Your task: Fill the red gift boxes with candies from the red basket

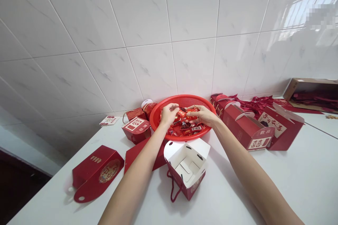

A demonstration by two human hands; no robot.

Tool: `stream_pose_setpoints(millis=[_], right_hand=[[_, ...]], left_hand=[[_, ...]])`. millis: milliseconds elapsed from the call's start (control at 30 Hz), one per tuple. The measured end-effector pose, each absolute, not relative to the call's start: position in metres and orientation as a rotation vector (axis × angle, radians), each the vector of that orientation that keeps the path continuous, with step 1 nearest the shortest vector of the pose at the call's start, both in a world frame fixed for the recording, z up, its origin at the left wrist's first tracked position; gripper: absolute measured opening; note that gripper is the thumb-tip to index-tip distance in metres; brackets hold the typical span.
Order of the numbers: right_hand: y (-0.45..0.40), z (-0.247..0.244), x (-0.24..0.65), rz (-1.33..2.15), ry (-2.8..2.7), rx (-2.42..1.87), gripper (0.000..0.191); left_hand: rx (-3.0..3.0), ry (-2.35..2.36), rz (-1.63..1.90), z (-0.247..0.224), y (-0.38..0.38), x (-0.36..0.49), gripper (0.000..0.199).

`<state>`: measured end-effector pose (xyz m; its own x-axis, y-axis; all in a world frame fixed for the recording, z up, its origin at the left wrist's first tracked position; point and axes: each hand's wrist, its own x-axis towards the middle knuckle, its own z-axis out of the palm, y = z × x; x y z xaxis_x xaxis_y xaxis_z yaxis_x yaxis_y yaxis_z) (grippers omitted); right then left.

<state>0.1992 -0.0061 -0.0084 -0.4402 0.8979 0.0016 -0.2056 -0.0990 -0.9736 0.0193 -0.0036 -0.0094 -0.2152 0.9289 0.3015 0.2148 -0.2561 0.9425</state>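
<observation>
Over a red plastic basket (182, 97) filled with wrapped candies (184, 125), both my hands are at work. My left hand (169, 113) pinches a small red-wrapped candy (181, 113) with thumb and fingertips. Just right of it, my right hand (202, 115) reaches over the pile, its fingers spread and close to that candy. Between my forearms and in front of the basket stands an open gift box (188, 163), red outside and white inside. Its inside holds no candy, and a dark red cord handle (173, 190) hangs at its left side.
A red box (97, 168) with a rounded flap lies at the left. More red boxes (136, 128) stand beside the basket, and several (245, 126) at its right. Dark red ribbons (257, 103) lie behind those. A cardboard box (311, 93) sits far right, against the tiled wall (195, 63).
</observation>
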Motion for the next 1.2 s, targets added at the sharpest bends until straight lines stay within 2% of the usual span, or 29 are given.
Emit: stream_pose_setpoints(millis=[100,267,433,500,600,733,900,1067,1167,1200], right_hand=[[-0.006,-0.009,0.200,1.711,-1.360,-0.802,0.038],[-0.006,-0.010,0.200,1.644,-1.326,-0.808,0.031],[-0.003,-0.011,0.200,1.523,-1.211,-0.805,0.029],[-0.001,-0.011,0.199,1.456,-1.104,-0.806,0.028],[0.001,-0.011,0.200,1.399,-0.975,-0.815,0.027],[0.001,-0.011,0.200,1.403,-0.983,-0.826,0.024],[0.002,-0.013,0.201,1.416,-1.024,-0.829,0.027],[0.000,-0.011,0.199,1.420,-1.032,-0.832,0.026],[-0.002,-0.008,0.199,1.421,-1.012,-0.837,0.024],[-0.002,-0.008,0.198,1.420,-1.002,-0.837,0.023]], left_hand=[[1.505,1.305,1.544,-0.012,-0.003,0.019,0.011],[1.574,1.158,1.484,-0.014,-0.002,0.019,0.018],[1.467,1.212,1.398,-0.018,0.002,0.020,0.020],[1.458,1.284,1.277,-0.021,0.003,0.021,0.015],[1.785,1.254,0.883,-0.028,0.001,0.022,0.011],[2.164,1.103,0.327,-0.036,-0.001,0.025,0.033],[2.228,1.184,0.275,-0.036,-0.001,0.029,0.050],[2.263,1.251,0.106,-0.029,-0.008,0.031,0.030],[2.238,1.260,0.125,-0.025,-0.013,0.030,0.010],[2.214,1.272,0.149,-0.024,-0.014,0.029,0.010]])
